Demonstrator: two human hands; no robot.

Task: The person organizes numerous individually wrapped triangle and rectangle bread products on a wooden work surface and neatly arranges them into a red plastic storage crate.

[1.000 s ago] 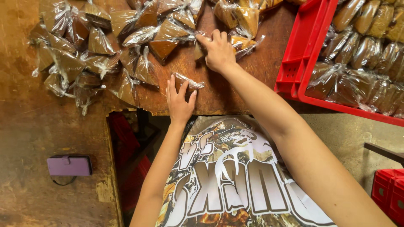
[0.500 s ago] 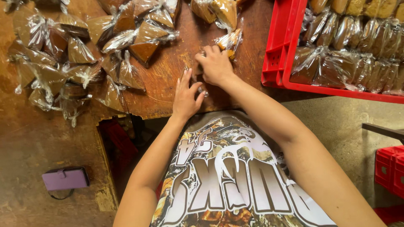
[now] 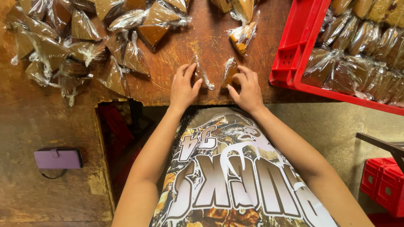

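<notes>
My left hand [image 3: 182, 87] lies on the wooden table [image 3: 176, 46] near its front edge, its fingers and thumb closed around a small clear-wrapped brown packet [image 3: 202, 73]. Just to the right, my right hand [image 3: 249, 89] curls its fingers on a second wrapped brown packet [image 3: 229, 71]. The two hands sit side by side, a small gap between them. Part of each packet is hidden under the fingers.
A heap of several wrapped brown packets [image 3: 84, 42] covers the table's upper left, with a few more at the top middle [image 3: 242, 35]. A red crate [image 3: 303, 54] full of packets stands at the right. A purple phone case [image 3: 59, 158] lies lower left. Red crates [image 3: 385, 185] sit on the floor lower right.
My right hand has drawn back from the far packets to the table's front edge with a packet. My left hand now sits beside it on another packet.
</notes>
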